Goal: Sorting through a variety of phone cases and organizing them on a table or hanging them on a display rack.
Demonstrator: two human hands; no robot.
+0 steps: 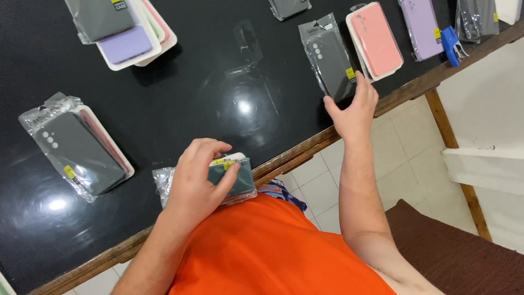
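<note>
My left hand [197,180] rests on a small stack of phone cases in clear wrappers [240,177], dark green on top, at the near edge of the glossy black table [180,98]. Fingers curl over the stack and hold it against my orange shirt. My right hand [353,109] reaches to the table edge with fingers spread, touching the lower end of a dark grey phone case in a clear bag [329,57]. Next to it lies a pink case in a white tray [375,41].
A pile of bagged cases, grey on top [76,145], lies at the left. Another pile with grey and lilac cases [123,30] sits at the back left. A lilac case [421,26] and a blue clip [450,45] lie far right. An empty clear bag [245,46] lies mid-table.
</note>
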